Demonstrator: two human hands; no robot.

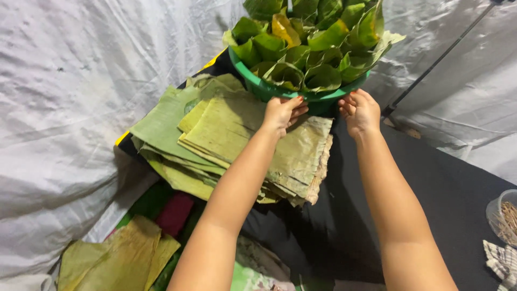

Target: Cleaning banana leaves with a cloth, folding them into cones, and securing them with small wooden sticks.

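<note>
Here both hands, left hand [281,114] and right hand [360,112], have their grip clamped on the green basin's [253,81] near rim, folded leaf cups [309,46] heaped inside, flat leaves [226,140] stacked beside

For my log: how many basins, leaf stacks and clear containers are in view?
Green basin of folded leaves, both hands at its rim: 1
Flat leaf stacks: 2
Clear container of sticks: 1
Total: 4
</note>
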